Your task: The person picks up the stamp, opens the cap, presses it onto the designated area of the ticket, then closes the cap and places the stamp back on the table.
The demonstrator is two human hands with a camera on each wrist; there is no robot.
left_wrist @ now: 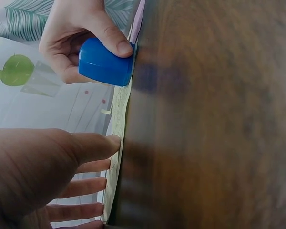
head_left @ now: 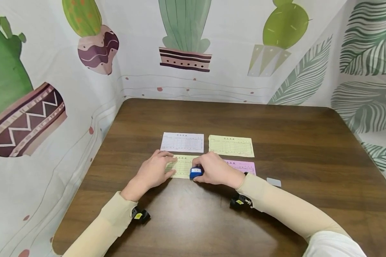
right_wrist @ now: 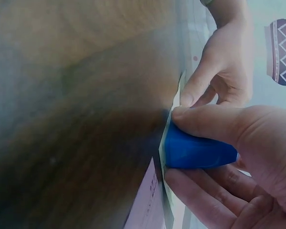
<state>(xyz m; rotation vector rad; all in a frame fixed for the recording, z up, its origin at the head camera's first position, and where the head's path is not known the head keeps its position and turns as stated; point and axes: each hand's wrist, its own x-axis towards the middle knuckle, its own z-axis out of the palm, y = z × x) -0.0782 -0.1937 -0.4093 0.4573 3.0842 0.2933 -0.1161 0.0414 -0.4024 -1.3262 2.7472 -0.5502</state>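
On the table lies a yellow printed form, under my two hands. My right hand pinches a blue stamp between thumb and fingers, its base down at the form's right end. In the right wrist view the stamp is a tapered blue block, upright on the paper. My left hand rests on the form's left part, fingers spread and fairly straight. From the left wrist, that hand's thumb presses near the paper's edge.
Behind are a white form and a second yellow form. A pink form lies to the right, partly hidden by my right hand. Farther right is a small grey card. A patterned cloth hangs around the brown table.
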